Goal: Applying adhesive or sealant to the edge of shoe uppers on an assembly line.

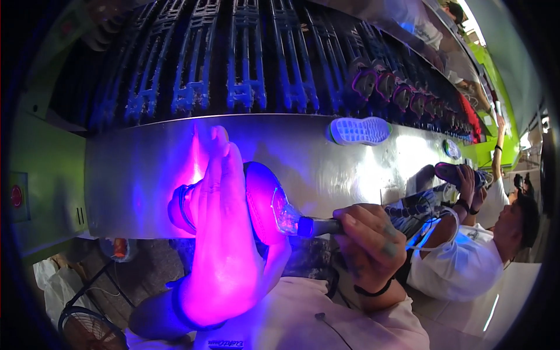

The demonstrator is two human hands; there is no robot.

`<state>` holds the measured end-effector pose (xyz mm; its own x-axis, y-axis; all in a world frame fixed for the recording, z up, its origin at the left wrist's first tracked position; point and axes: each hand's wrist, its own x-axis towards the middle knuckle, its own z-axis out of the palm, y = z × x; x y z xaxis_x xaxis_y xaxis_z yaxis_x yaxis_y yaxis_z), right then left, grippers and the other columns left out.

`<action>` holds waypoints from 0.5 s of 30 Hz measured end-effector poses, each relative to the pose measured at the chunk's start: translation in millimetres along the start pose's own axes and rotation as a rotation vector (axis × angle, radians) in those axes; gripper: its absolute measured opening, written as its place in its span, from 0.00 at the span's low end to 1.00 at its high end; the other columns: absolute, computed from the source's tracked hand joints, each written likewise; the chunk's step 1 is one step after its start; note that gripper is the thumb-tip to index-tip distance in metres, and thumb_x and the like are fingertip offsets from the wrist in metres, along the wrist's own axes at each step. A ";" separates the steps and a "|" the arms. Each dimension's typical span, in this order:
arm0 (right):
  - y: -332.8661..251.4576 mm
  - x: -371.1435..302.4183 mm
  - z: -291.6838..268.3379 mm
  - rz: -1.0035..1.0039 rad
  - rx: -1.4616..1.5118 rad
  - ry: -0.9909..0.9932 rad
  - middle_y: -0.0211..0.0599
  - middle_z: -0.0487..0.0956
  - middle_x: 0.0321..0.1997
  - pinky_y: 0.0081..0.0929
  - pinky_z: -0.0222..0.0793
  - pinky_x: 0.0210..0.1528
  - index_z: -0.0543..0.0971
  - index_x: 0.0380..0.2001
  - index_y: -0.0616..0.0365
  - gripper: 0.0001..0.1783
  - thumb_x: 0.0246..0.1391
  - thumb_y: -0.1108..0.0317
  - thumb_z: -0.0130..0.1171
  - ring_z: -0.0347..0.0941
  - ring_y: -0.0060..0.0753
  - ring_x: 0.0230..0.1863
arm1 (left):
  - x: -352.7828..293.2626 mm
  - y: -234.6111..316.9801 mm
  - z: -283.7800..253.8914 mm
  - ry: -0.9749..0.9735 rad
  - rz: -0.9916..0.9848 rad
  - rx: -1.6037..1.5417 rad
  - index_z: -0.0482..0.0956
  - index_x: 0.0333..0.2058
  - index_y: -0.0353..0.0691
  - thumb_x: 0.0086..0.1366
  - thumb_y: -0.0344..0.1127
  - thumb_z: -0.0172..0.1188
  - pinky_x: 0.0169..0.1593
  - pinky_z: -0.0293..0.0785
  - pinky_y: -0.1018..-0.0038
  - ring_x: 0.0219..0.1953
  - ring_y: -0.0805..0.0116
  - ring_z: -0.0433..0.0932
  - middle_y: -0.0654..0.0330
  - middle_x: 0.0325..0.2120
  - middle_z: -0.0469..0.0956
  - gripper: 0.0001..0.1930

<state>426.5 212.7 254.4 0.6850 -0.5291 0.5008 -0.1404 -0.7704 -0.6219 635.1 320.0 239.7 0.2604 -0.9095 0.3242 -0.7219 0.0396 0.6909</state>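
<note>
Bathed in violet light, my left hand (224, 256) grips a shoe upper (265, 201) from the side, with long fingers laid across it. The shoe's rounded bottom faces right, and its other end (184, 207) shows left of my hand. The middle of the shoe is hidden behind my fingers. In my right hand (373, 239) is a brush (319, 227) with a dark handle, held in closed fingers. Its bristles touch the shoe's bottom edge, where a wet, glossy patch (284, 213) shows.
Beyond the metal bench (134, 175) runs a conveyor with blue-tipped racks (248, 96) and several dark shoes (402, 96). A pale outsole (360, 131) lies on the bench. At right a co-worker (461, 259) holds a dark shoe (452, 174). A fan (87, 329) stands lower left.
</note>
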 end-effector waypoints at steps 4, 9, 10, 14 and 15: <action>10.8 5.7 32.0 -0.004 0.083 0.065 0.52 0.84 0.45 0.36 0.78 0.43 0.83 0.52 0.63 0.26 0.46 0.85 0.66 0.82 0.50 0.42 | 4.4 -12.1 -20.6 -0.054 -0.085 -0.110 0.41 0.75 0.27 0.51 0.29 0.71 0.65 0.63 0.52 0.63 0.41 0.66 0.35 0.68 0.60 0.58; 33.3 -27.7 81.3 0.044 0.156 0.133 0.52 0.85 0.49 0.43 0.78 0.48 0.83 0.52 0.60 0.21 0.53 0.77 0.65 0.83 0.57 0.46 | 18.5 -31.3 -50.8 -0.191 -0.129 0.031 0.44 0.74 0.29 0.51 0.37 0.75 0.68 0.62 0.51 0.67 0.40 0.64 0.36 0.66 0.62 0.59; 34.4 -35.4 90.4 0.161 0.118 0.095 0.49 0.85 0.49 0.44 0.78 0.49 0.83 0.52 0.59 0.20 0.54 0.75 0.66 0.83 0.56 0.46 | 16.5 -45.1 -53.3 -0.194 -0.023 0.243 0.47 0.74 0.29 0.50 0.41 0.77 0.69 0.62 0.50 0.68 0.38 0.63 0.35 0.67 0.61 0.60; 19.5 -25.2 96.7 0.297 0.100 0.005 0.43 0.84 0.54 0.43 0.79 0.50 0.84 0.53 0.55 0.18 0.58 0.71 0.67 0.83 0.52 0.47 | -11.8 -112.4 -76.7 -0.422 -0.086 0.048 0.54 0.72 0.32 0.46 0.48 0.81 0.69 0.64 0.49 0.70 0.40 0.63 0.38 0.69 0.59 0.60; 16.8 -16.7 92.5 0.278 0.130 -0.007 0.44 0.84 0.54 0.41 0.80 0.48 0.84 0.53 0.55 0.18 0.59 0.71 0.67 0.83 0.49 0.47 | -15.7 -110.3 -74.7 -0.397 -0.160 0.015 0.55 0.71 0.30 0.46 0.49 0.81 0.68 0.66 0.49 0.69 0.40 0.65 0.37 0.68 0.61 0.60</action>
<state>478.8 241.5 179.9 0.6379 -0.7106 0.2968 -0.2308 -0.5441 -0.8067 758.5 360.8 206.6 0.1049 -0.9925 -0.0624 -0.7024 -0.1183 0.7019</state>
